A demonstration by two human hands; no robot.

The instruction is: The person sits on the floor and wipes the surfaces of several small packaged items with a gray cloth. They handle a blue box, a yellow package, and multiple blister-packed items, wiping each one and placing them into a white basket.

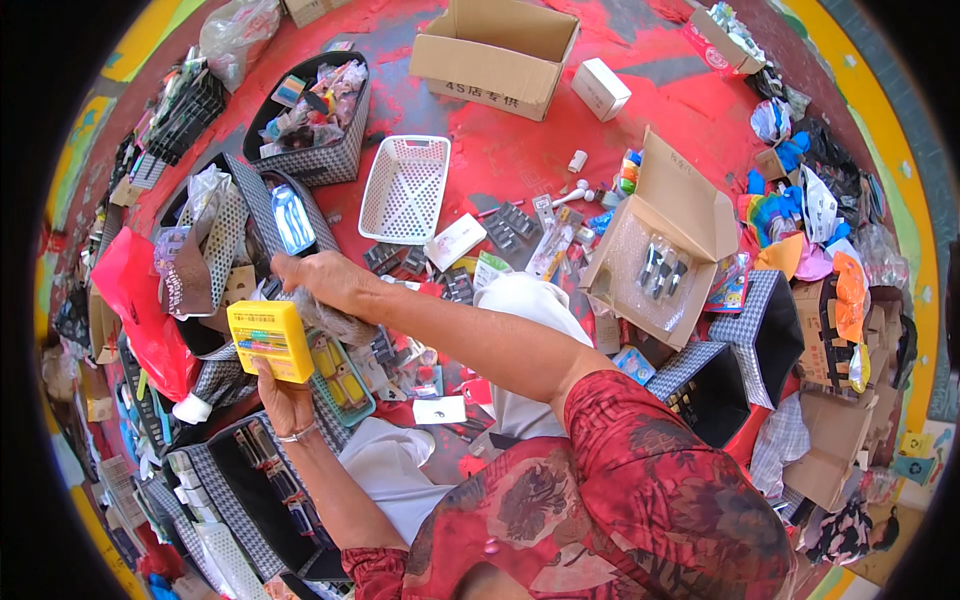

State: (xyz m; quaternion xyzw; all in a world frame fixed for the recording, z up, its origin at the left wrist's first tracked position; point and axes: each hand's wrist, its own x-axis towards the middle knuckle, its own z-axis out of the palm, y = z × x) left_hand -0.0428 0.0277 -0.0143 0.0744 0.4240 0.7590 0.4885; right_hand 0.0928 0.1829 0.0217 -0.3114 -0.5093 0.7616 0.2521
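My left hand (287,402), coming up from below, grips a yellow box (285,345) with printed sides by its lower edge. My right arm stretches across to the left, and my right hand (325,280) is closed, with a grey-brown fuzzy cloth (338,320) hanging under it, just right of the box. Its fingertips are partly hidden. Just beyond that hand, a blue-and-white packaged item (293,222) lies in a houndstooth bin (318,212). A teal tray (362,405) with yellow packs in it lies to the right of my left hand.
A white perforated basket (405,190) stands ahead, near a filled houndstooth bin (345,160). Farther off is a cardboard box (490,75); an open carton (650,270) with bubble wrap lies to the right. Small goods are scattered between my legs. Houndstooth bins (690,375) lie tipped at right.
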